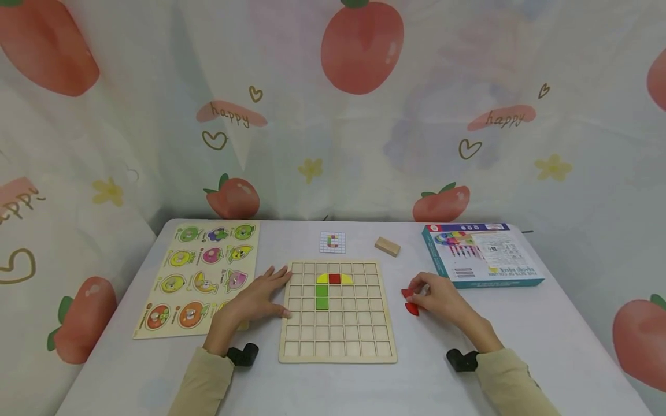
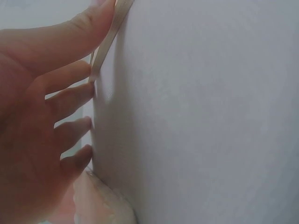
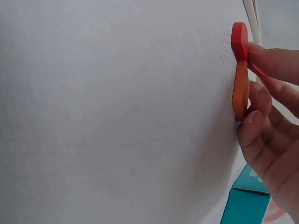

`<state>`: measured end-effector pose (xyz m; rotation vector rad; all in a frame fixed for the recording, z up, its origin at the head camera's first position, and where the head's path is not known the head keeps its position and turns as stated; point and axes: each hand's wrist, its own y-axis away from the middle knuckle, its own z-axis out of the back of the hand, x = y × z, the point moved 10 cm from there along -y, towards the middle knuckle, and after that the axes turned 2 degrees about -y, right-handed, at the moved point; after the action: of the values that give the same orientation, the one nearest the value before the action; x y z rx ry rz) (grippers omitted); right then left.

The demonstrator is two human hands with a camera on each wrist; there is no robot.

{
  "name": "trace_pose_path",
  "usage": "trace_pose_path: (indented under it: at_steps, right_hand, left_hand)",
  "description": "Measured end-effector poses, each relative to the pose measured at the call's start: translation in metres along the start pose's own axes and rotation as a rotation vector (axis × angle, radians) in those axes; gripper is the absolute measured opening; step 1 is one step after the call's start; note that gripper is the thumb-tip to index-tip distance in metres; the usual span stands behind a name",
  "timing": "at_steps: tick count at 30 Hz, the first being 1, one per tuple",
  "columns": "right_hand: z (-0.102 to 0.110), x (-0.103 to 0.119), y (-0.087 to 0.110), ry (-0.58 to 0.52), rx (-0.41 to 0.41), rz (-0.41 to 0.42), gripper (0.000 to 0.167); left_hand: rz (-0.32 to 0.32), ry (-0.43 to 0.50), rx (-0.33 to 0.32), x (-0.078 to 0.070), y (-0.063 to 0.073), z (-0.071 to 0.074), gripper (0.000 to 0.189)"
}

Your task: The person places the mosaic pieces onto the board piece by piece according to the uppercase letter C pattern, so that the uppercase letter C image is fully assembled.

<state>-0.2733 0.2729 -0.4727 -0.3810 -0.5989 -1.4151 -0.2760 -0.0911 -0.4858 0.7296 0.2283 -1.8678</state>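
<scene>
My left hand [image 1: 258,299] rests with spread fingers along the left edge of the wooden grid board [image 1: 338,353]; the left wrist view shows its thumb at the board's rim. On the board sit a red square tile [image 1: 335,278], two yellow rounded tiles [image 1: 323,279] on either side of it, and two green square tiles [image 1: 322,296] below the left one. Right of the board, my right hand [image 1: 436,296] pinches a thin red tile [image 3: 256,69] between thumb and index finger. Under it lie another red tile [image 3: 239,41] and an orange tile [image 3: 240,91], the latter touched by the lower fingers.
A small pattern card [image 1: 332,242] lies behind the board, with a wooden block [image 1: 387,247] to its right. The fruit puzzle board [image 1: 195,279] lies at the left, partly under the left hand. A teal-edged box [image 1: 484,260] occupies the back right of the table.
</scene>
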Motion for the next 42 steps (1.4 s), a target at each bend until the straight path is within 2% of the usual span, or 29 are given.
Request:
trace_pose_path:
  at_steps: [14,24,28,34,42]
  right_hand:
    - [0.001,0.015,0.001,-0.039,-0.013,0.081,0.016]
    - [-0.009,0.039,0.004,-0.080,0.006,0.128,0.018]
    - [-0.018,0.050,0.004,-0.134,0.037,0.156,0.015]
    - [-0.037,0.060,0.001,-0.251,0.110,0.152,0.013]
    - [-0.052,0.090,-0.001,-0.266,0.157,0.241,0.012]
  left_hand:
    - [-0.010,-0.008,-0.003,-0.003,0.002,0.001,0.092]
    - [-0.008,-0.003,-0.004,-0.001,0.000,0.001,0.093]
    - [-0.002,-0.003,-0.004,-0.001,0.000,0.000,0.093]
    - [0.002,-0.007,0.000,-0.002,0.001,0.001,0.093]
    - [0.000,-0.010,0.000,-0.001,0.001,0.000,0.093]
